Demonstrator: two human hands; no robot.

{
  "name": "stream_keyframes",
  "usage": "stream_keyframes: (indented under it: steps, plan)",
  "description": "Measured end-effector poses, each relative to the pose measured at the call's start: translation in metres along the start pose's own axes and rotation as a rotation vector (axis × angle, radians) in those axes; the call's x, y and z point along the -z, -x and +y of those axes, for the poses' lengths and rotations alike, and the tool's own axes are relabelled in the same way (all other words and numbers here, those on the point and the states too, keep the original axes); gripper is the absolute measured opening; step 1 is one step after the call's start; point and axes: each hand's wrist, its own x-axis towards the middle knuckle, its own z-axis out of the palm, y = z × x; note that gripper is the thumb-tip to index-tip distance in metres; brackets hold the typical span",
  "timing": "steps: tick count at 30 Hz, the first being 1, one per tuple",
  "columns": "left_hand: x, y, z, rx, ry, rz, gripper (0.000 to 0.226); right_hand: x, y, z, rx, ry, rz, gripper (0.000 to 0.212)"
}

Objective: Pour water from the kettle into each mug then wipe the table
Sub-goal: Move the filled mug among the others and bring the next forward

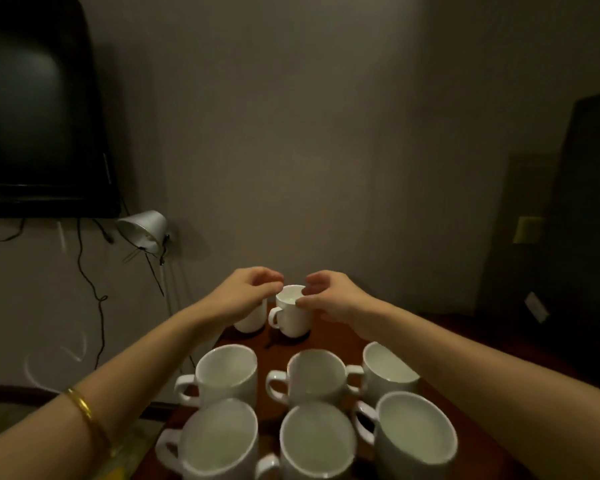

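Nearest us, three white mugs in a row on the dark red table (329, 344): near-left mug (215, 441), near-middle mug (317, 445), near-right mug (414, 434). Behind them, a second row: mid-left mug (224, 374), mid-centre mug (314, 377), mid-right mug (385, 370). Our left forearm wears a gold bangle (84, 410). Farther out, our right hand (329, 296) pinches the rim of the far mug (293, 315), which stands upright. Our left hand (248, 291), fingers curled, sits over the far-left mug (252, 318); we cannot tell whether it grips. Kettle out of view. Lamp (142, 230) and TV (39, 105) by the wall.
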Motion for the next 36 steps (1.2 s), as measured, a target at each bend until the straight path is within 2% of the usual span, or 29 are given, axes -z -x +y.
stream_keyframes:
  steps: [5, 9, 14, 18, 21, 25, 28, 32, 36]
  plan:
    - [-0.032, 0.058, 0.019, -0.055, 0.033, 0.018, 0.030, 0.007, 0.075, -0.002, 0.041, -0.126, 0.018, 0.059]
    - [-0.067, 0.098, 0.018, -0.126, -0.016, -0.010, 0.030, 0.009, 0.127, 0.024, 0.055, -0.207, 0.081, 0.055]
    - [-0.111, 0.123, 0.013, -0.166, -0.130, -0.054, 0.033, 0.006, 0.159, 0.072, 0.099, 0.109, 0.291, 0.057]
    - [-0.132, 0.119, 0.014, -0.187, -0.352, -0.061, 0.038, 0.000, 0.172, 0.100, 0.111, 0.298, 0.393, 0.071]
    - [-0.140, 0.107, 0.015, -0.173, -0.456, -0.090, 0.034, -0.001, 0.176, 0.117, 0.088, 0.343, 0.406, 0.085]
    - [-0.145, 0.097, 0.018, -0.187, -0.604, -0.183, 0.023, -0.004, 0.169, 0.134, -0.048, 0.194, 0.330, 0.102]
    - [-0.146, 0.093, 0.018, -0.200, -0.712, -0.245, 0.026, -0.006, 0.164, 0.140, -0.090, 0.082, 0.342, 0.106]
    - [-0.150, 0.088, 0.015, -0.190, -0.816, -0.265, 0.040, -0.005, 0.166, 0.139, -0.091, 0.009, 0.381, 0.087]
    - [-0.153, 0.090, 0.017, -0.216, -0.880, -0.224, 0.030, -0.005, 0.173, 0.139, -0.070, -0.069, 0.412, 0.078]
